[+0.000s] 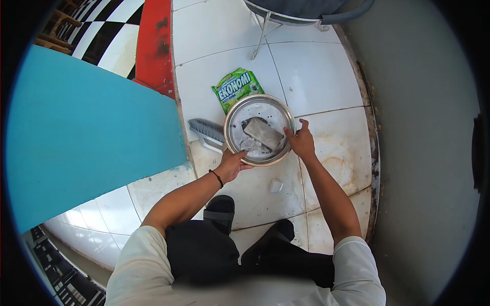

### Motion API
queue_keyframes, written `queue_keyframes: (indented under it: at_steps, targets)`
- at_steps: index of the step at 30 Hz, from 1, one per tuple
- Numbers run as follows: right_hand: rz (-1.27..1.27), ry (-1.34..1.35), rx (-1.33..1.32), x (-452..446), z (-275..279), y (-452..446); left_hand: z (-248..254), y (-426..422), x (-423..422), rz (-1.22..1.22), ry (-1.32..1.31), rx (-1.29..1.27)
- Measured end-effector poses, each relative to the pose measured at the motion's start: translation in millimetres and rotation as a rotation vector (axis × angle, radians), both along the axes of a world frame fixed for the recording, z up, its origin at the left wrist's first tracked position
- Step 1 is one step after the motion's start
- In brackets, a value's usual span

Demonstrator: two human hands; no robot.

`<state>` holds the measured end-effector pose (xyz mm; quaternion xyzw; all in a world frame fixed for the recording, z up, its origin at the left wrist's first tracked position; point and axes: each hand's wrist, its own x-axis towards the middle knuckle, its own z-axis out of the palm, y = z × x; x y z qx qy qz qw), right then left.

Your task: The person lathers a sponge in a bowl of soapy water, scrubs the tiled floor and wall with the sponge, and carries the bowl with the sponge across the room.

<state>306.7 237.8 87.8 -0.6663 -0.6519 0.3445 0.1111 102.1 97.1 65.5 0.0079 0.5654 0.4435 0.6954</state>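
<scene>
A round metal basin [229, 118] with foamy, whitish water is held over the tiles between my two hands. My left hand [232, 164] grips its lower-left rim, thumb on top and fingers beneath. On the right side, my right hand [302, 141] is closed on the rim, thumb over the edge and index finger partly lifted. In the basin lies a pale grey rectangular block [264, 133], perhaps a sponge, with a darker piece partly hidden behind it. A grey-bristled brush [206, 131] lies left of the basin. Behind the basin is a green EKONOMI packet [236, 87], partly covered by it.
A small white piece [276, 185] lies on the stained floor tiles [334, 168] near my feet. A dark tub [301, 11] on a white metal stand is at the top. A blue wall [97, 132] stands left, a grey wall [418, 143] right.
</scene>
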Motion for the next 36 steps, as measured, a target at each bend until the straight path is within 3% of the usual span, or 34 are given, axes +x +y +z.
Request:
queue_keyframes:
  at_steps: [1,3,5,9,13,16,19,24,25,30,36]
  targets:
    - [0.025,0.173,-0.136,14,-31,6,8,2,-1,-0.003,0.022,-0.004]
    - [0.013,0.381,-0.305,17,-41,9,15,5,-4,0.000,0.059,0.000]
    - [-0.055,0.442,-0.377,14,-27,5,22,3,-6,0.018,0.083,0.009]
    - [0.056,0.345,-0.238,24,27,-1,79,-8,-2,0.006,0.023,-0.016]
    - [0.035,0.385,-0.251,26,164,-24,200,-27,-4,-0.034,0.060,-0.035]
    - [-0.002,0.408,-0.270,22,305,-46,320,-41,-2,0.010,0.067,-0.071]
    - [0.050,0.379,-0.178,33,404,-75,437,-69,3,0.019,0.053,-0.057]
    - [0.044,0.505,-0.503,35,593,-115,620,-136,21,0.081,0.066,-0.094]
    - [0.032,0.567,-0.626,35,634,-125,636,-155,26,0.106,0.037,-0.077]
    - [0.142,0.814,-0.912,34,703,-174,763,-239,48,0.317,0.044,-0.072]
    - [0.188,0.780,-0.877,-27,745,-254,829,-355,46,0.579,0.064,-0.043]
